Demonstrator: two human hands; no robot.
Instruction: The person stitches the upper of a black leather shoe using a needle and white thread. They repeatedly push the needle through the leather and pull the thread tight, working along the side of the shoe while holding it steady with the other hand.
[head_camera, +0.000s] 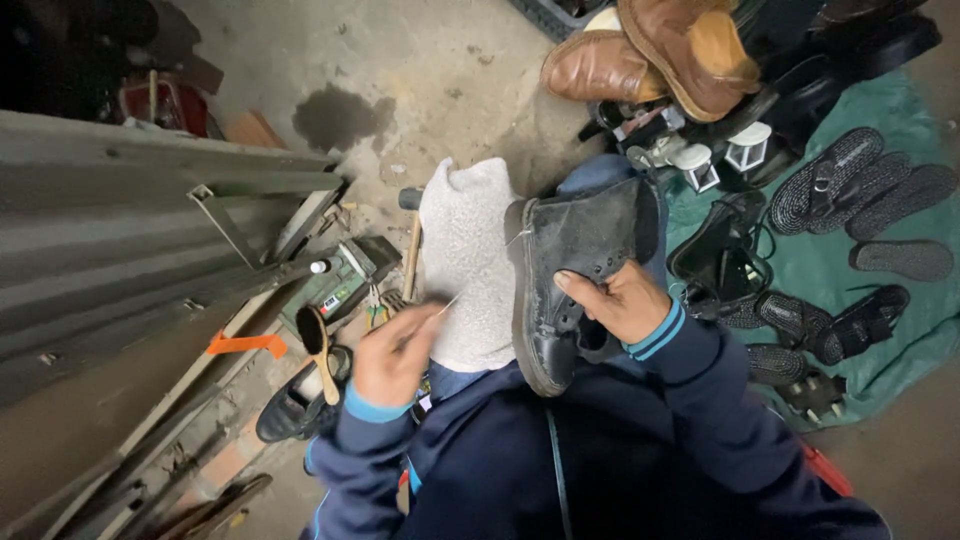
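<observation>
A black boot (570, 275) is being stitched along its sole at the centre of the frame.

The boot is clamped sole-leftward by the fingers of the right hand (620, 300), its long axis running top to bottom, toe lowest, against a grey cloth (465, 260). A thin needle (447, 303) is pinched by the left hand (392, 355). How much seam is sewn cannot be told; the work looks midway.

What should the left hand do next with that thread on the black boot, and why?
Probably draw the thread further out to the left until it is taut. The left hand pinches a thin needle-like tool, the thread runs up to the sole edge of the black boot, and the right hand steadies the boot over the grey cloth.
</observation>
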